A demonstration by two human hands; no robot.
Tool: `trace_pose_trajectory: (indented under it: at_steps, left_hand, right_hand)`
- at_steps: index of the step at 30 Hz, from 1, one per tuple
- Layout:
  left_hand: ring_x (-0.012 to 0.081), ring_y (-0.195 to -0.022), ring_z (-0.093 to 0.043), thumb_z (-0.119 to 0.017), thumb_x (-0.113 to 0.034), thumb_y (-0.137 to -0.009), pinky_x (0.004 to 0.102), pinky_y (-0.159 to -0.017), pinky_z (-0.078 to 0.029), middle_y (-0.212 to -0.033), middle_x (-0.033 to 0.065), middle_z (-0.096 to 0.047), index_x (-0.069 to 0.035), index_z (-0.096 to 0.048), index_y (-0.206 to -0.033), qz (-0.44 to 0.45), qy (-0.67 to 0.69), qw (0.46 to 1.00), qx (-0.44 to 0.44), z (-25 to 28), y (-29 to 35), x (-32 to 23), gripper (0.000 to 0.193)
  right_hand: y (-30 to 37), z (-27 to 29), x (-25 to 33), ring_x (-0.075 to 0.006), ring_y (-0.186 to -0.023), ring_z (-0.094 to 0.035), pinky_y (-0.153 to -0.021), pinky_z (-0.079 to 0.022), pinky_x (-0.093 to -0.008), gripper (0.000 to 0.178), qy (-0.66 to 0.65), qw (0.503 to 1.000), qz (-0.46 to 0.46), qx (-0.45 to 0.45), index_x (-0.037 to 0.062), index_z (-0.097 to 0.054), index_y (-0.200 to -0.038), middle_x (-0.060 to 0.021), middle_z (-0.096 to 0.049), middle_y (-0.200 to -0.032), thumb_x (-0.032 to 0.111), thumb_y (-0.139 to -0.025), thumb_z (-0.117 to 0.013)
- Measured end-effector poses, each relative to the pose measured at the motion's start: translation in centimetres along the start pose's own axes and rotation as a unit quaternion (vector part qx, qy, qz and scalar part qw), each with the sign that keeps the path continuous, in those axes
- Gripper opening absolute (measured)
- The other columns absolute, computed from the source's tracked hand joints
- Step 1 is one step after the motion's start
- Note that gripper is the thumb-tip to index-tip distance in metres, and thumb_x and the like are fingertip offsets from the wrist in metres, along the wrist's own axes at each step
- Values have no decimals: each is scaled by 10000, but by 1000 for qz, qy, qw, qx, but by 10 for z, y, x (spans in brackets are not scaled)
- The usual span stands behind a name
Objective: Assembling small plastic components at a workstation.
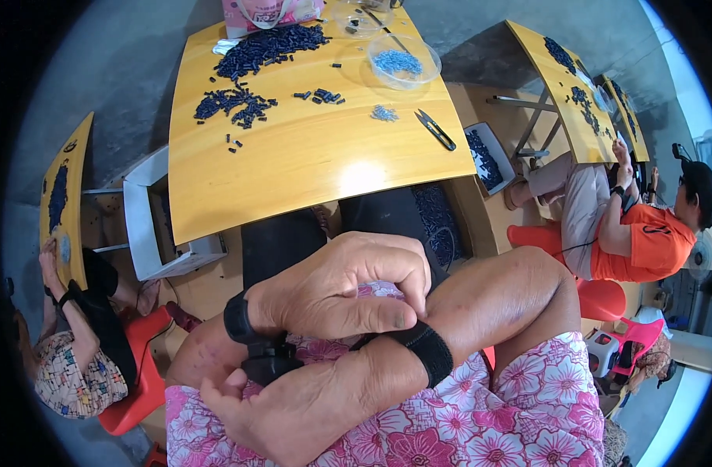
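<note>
My forearms cross in front of my body. My left hand point(340, 284) lies uppermost, its curled fingers and thumb pinched at the edge of the black wristband point(434, 354) on my right wrist. Below it, my right hand point(286, 416) lies palm-side hard to see, its thumb and a finger loosely apart and holding nothing visible. Those fingers are close to a black device point(270, 366) under my left wrist, which carries a black strap point(237, 319). Whether they touch it, I cannot tell.
On the yellow table point(293, 179) ahead lie piles of dark small tubes point(270, 50), black thread snips point(435, 130) and a clear bowl point(406, 74) of blue pieces. A white box point(142, 210) stands left. Persons sit at side tables, one in orange point(644, 241).
</note>
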State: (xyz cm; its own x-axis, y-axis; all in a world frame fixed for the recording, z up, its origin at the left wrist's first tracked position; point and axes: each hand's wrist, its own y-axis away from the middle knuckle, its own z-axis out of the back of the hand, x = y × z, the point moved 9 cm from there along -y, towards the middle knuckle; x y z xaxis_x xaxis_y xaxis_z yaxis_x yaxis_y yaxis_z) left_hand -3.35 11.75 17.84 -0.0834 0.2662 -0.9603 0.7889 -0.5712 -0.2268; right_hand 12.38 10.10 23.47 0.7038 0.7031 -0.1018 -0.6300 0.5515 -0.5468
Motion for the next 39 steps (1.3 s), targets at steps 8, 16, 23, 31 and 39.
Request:
trace_pose_trajectory:
  at_steps: [8,16,23,31,39]
  left_hand:
    - [285,-969,-635,-666,-558,-859,364,-832,-498,-1012,160,-636,-2,-652,-1082,-6,-24,999,-45,-10,-9,-6,599]
    - [312,-984,-622,-715,-576,-801,394,-865,-482,-1064,150,-643,-31,-676,-1036,-70,-66,995,27,-22,-11,-22,594]
    - [297,-998,-606,-721,-601,-784,395,-877,-475,-1037,134,-630,-31,-671,-1022,-67,-33,996,-57,-21,-19,-18,620]
    - [289,-977,-610,-734,-621,-758,388,-869,-477,-1026,123,-632,-17,-675,-1046,-54,-93,994,27,-30,-19,-16,672]
    - [266,-938,-604,-735,-657,-731,352,-836,-468,-985,125,-604,0,-653,-1043,4,-37,998,49,-25,-16,-9,732]
  right_hand:
    - [12,5,2,-252,-602,-595,-816,-496,-500,226,24,999,-23,12,-34,-650,-685,-182,-586,-668,178,-740,-597]
    - [29,9,5,-247,-608,-585,-834,-491,-509,216,51,997,-43,36,-19,-636,-672,-161,-571,-664,182,-742,-597]
    - [31,12,10,-244,-614,-576,-850,-487,-517,210,73,996,-49,33,-5,-624,-660,-142,-557,-661,185,-744,-598]
    - [28,12,14,-239,-621,-566,-868,-483,-525,205,96,994,-52,20,11,-610,-646,-122,-541,-658,189,-746,-598]
    - [25,12,19,-235,-628,-556,-886,-479,-534,203,111,992,-59,6,26,-596,-632,-101,-526,-655,193,-749,-598]
